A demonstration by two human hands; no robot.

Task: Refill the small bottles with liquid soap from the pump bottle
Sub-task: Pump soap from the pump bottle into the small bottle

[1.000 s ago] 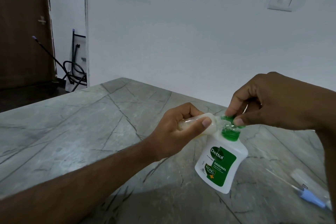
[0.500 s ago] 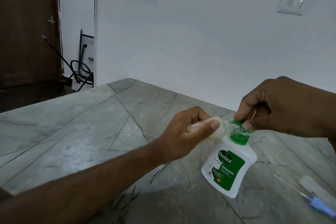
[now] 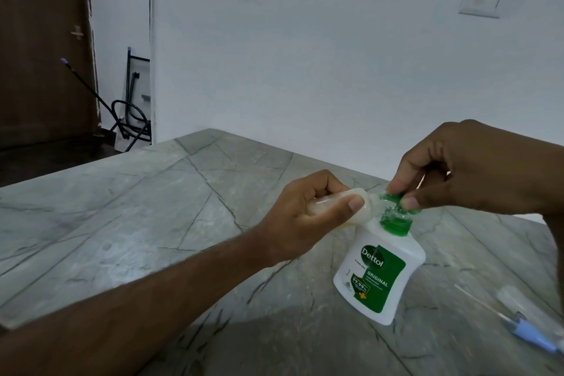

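Head view looks down at my left hand [image 3: 300,217], curled round a small bottle [image 3: 146,206] held on its side so its mouth meets the nozzle. My right hand [image 3: 464,168] pinches the green pump head [image 3: 393,210] of the pump bottle [image 3: 378,272], thumb and fingertips closed on it, to press soap across. Below both hands the bottle stands tilted on the bench [image 3: 152,223]; near my right wrist lies a blue-tipped sprayer piece [image 3: 531,334].

Two bare forearms in view, no sleeves showing. Left hand [image 3: 300,221] bare, short trimmed thumbnail. Right hand [image 3: 467,171] bare, likewise short nails.
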